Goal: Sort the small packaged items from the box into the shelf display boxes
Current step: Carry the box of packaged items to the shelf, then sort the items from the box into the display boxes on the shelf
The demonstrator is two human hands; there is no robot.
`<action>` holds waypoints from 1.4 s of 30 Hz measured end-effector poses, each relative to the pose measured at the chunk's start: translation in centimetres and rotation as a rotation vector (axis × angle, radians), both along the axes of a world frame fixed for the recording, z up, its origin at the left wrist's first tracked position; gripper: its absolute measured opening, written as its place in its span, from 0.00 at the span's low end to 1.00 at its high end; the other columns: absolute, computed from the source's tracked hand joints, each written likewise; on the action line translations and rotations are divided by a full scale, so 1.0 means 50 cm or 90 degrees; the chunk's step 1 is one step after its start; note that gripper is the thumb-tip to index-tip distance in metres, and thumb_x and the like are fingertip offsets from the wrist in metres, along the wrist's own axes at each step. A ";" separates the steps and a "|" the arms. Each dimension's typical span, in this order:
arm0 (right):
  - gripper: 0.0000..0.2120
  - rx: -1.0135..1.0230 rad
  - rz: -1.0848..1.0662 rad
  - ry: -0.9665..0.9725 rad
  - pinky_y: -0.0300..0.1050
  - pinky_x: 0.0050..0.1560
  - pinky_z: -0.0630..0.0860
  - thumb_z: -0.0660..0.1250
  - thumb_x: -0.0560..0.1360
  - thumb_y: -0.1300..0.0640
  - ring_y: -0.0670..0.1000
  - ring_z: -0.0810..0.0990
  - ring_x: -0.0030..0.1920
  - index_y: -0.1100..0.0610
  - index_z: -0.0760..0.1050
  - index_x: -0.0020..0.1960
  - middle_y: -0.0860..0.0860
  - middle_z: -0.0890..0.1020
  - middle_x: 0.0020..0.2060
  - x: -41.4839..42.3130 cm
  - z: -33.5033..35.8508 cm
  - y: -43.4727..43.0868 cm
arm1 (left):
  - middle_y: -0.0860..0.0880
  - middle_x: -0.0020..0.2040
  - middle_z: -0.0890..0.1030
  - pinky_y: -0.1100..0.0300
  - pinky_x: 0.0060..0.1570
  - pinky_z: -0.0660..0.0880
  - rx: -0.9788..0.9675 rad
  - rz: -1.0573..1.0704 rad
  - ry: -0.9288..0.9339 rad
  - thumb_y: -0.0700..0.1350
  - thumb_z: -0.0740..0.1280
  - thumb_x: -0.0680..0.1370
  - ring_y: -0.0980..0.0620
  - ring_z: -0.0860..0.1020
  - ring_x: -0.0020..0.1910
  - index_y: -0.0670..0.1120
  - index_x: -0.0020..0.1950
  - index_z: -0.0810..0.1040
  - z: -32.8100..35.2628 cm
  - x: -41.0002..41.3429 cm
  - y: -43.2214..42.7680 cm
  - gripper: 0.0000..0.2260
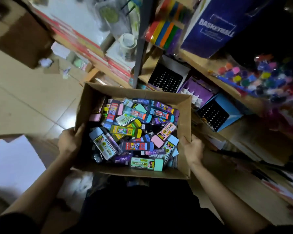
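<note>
The left hand (68,142) grips the left wall of the box (184,119) and the right hand (193,150) clasps its right wall, seemingly carrying it. Inside the box lies a loose heap of packs (135,132), apparently none sorted yet. Just beyond its far right corner sit the display boxes (215,115). If the box tips while being set down, packs could slide over its low near wall, and the thin cardboard might buckle under the grip.

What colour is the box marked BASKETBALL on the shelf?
The basketball box is dark blue with pale lettering, best in the head view.
</note>
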State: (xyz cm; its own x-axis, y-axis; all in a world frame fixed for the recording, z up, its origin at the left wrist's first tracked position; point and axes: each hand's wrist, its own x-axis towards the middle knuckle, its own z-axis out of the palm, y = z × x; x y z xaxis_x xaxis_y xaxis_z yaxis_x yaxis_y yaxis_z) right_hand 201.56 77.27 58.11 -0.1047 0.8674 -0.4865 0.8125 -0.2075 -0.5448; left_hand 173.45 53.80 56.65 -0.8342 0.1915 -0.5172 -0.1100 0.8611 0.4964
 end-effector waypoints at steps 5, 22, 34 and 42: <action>0.05 -0.010 0.067 -0.033 0.29 0.28 0.66 0.65 0.76 0.59 0.39 0.73 0.32 0.60 0.77 0.47 0.51 0.79 0.36 0.055 -0.090 0.021 | 0.39 0.36 0.77 0.51 0.38 0.70 0.001 0.103 -0.054 0.51 0.64 0.78 0.36 0.80 0.44 0.37 0.41 0.78 -0.095 0.093 -0.013 0.17; 0.04 0.000 0.102 0.006 0.35 0.33 0.71 0.65 0.76 0.61 0.50 0.80 0.38 0.61 0.77 0.46 0.54 0.81 0.39 0.008 -0.757 0.083 | 0.37 0.31 0.77 0.49 0.35 0.70 0.031 0.152 -0.005 0.51 0.65 0.78 0.42 0.78 0.36 0.40 0.34 0.74 -0.754 0.088 0.005 0.18; 0.09 0.110 0.078 0.024 0.40 0.41 0.66 0.64 0.76 0.63 0.60 0.79 0.46 0.67 0.78 0.52 0.63 0.82 0.47 0.034 -1.070 0.091 | 0.36 0.41 0.80 0.51 0.42 0.72 0.074 0.205 0.001 0.56 0.64 0.77 0.37 0.79 0.44 0.41 0.46 0.81 -1.087 0.141 0.063 0.18; 0.08 0.156 0.051 0.054 0.40 0.37 0.66 0.63 0.76 0.61 0.53 0.75 0.37 0.63 0.79 0.48 0.59 0.83 0.44 0.146 -1.052 0.074 | 0.38 0.37 0.77 0.54 0.40 0.70 0.140 0.139 0.037 0.56 0.65 0.76 0.37 0.80 0.43 0.43 0.39 0.77 -1.077 0.184 0.077 0.17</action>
